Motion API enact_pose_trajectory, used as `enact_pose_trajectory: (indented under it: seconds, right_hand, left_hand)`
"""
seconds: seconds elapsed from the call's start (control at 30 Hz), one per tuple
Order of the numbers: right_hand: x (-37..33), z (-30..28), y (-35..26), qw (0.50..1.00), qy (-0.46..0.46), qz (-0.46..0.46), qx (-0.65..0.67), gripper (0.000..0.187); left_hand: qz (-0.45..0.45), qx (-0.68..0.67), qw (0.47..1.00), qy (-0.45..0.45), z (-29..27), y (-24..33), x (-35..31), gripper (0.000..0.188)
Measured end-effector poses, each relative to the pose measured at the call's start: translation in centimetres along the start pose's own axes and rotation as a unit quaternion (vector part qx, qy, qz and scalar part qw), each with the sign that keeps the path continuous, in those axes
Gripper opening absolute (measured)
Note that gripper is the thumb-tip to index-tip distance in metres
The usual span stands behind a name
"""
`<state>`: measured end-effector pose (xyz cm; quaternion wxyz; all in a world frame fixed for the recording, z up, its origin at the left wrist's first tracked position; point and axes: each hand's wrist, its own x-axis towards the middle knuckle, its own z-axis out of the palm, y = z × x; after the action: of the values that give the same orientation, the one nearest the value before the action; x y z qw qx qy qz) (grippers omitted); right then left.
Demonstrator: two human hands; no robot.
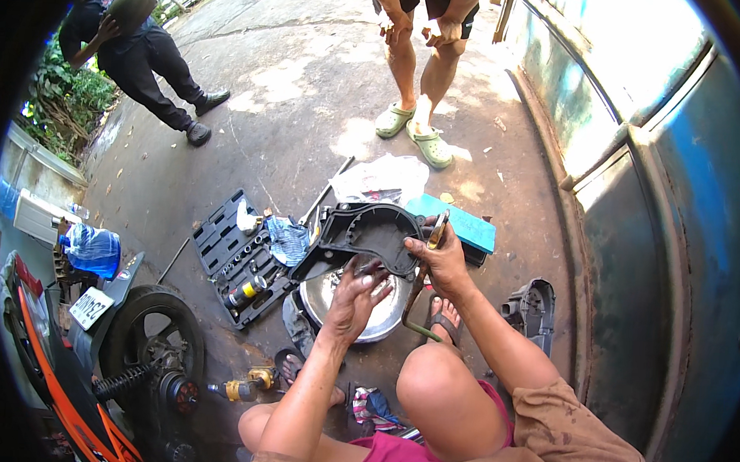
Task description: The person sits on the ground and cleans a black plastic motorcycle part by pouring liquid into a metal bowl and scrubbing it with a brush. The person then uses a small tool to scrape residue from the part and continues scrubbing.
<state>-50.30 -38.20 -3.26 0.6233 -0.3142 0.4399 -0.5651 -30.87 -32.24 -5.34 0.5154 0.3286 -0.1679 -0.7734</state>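
Note:
A black plastic housing cover, hollow side up, is in front of me, above a round metal basin. My right hand is closed around a brass-coloured air blow gun, whose dark hose hangs down toward my knee. The thumb of that hand lies at the cover's right edge; whether it also grips the cover is hidden. My left hand is open, fingers spread and slightly bent, at the cover's near edge. I cannot tell if its fingertips touch the cover.
An open socket set case lies left of the basin, with a blue cloth. Further left stands a motorcycle wheel; a yellow power drill is nearby. A teal box and grey casing lie right. Two people stand beyond.

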Motion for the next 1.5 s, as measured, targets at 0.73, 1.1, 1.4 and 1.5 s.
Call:
enact_pose_trajectory:
  seconds: [0.73, 1.1, 1.4, 1.5]
  right_hand:
    - [-3.4, 0.2, -3.1, 0.958, -0.062, -0.032, -0.279, 0.081]
    - [-6.2, -1.4, -6.9, 0.866, -0.142, -0.015, -0.48, 0.06]
    - [-7.1, -1.3, -6.9, 0.831, -0.217, 0.023, -0.511, 0.04]
    - [-6.9, -2.5, -7.3, 0.82, -0.239, 0.079, -0.515, 0.043]
  left_hand:
    - [0.082, 0.008, 0.996, 0.029, 3.2, 2.7, 2.6, 0.033]
    - [0.175, 0.14, 0.966, 0.125, 2.3, 0.8, 5.5, 0.033]
    - [0.199, 0.143, 0.952, 0.183, 2.9, -2.9, 11.9, 0.035]
    - [0.211, 0.176, 0.946, 0.171, 3.4, -2.7, 11.7, 0.04]
